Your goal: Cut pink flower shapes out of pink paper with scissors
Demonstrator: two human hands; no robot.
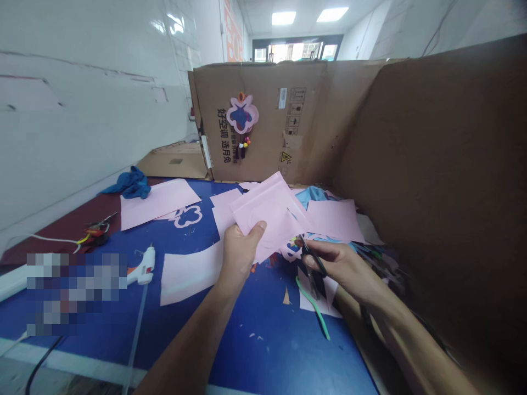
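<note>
My left hand [239,249] is closed on a folded pink paper sheet [269,211], thumb on top, and holds it up over the blue table [255,329]. My right hand [340,263] grips a pair of black-handled scissors [310,258] whose blades meet the sheet's lower right edge. Faint curved lines show on the pink sheet.
More pink sheets [158,203] and offcuts [187,269] lie on the table. A white glue gun [142,267] lies at left, a blue cloth [132,184] farther back. Cardboard walls [432,164] stand behind and at right; a pink and blue paper flower [242,116] hangs on one.
</note>
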